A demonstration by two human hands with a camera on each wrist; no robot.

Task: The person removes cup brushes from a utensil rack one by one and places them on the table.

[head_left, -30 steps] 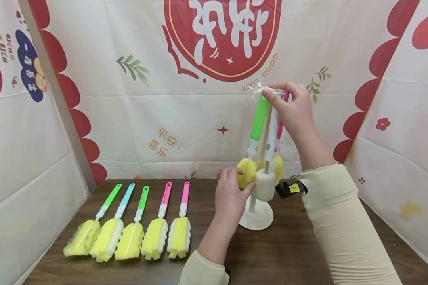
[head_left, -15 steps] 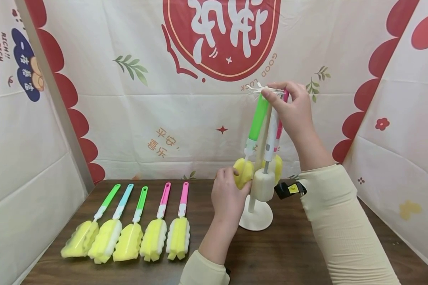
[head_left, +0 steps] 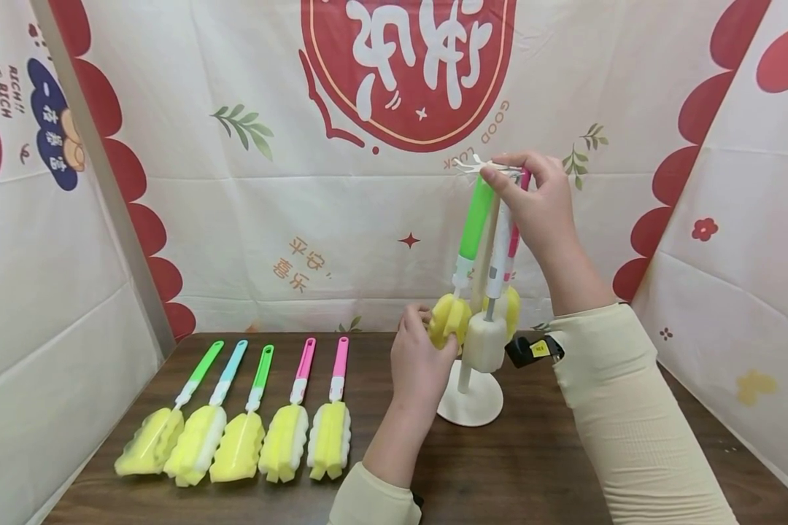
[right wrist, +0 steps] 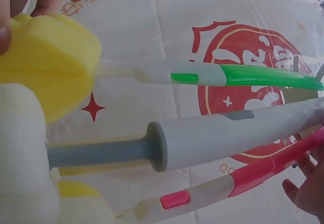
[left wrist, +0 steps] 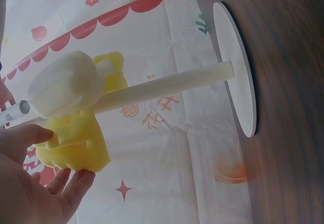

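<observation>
A white stand with a pole and top hooks carries three hanging sponge brushes. My left hand grips the yellow sponge head of the green-handled brush, with thumb and fingers around it. My right hand is at the stand's top, fingers curled about the handle ends, the index fingertip on the green handle's tip. A white-and-grey brush and a pink-handled one hang beside it.
Several more sponge brushes, with green, blue and pink handles, lie side by side on the brown table at the left. A black device with a yellow label sits behind the stand. Printed cloth walls enclose the table.
My left hand has shifted its hold on the yellow sponge head, which has turned a little. The right hand stays at the stand's top.
</observation>
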